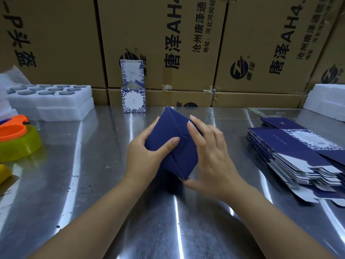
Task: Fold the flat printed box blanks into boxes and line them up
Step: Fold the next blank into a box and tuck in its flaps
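Observation:
A dark blue box (168,126) is held above the middle of the steel table, its folded bottom flaps facing me. My left hand (144,156) grips its left side, thumb pressed on the flaps. My right hand (211,156) holds the right side, with fingers on top and thumb under the near corner. One folded blue-and-white floral box (133,99) stands upright with its lid open at the back of the table. A stack of flat printed blanks (296,156) lies to the right.
White foam trays (54,101) with round holes sit at the back left, more foam (328,103) at the back right. An orange and yellow-green tape roll (18,143) lies at the left. Large brown cartons (168,43) wall off the back of the table (93,174).

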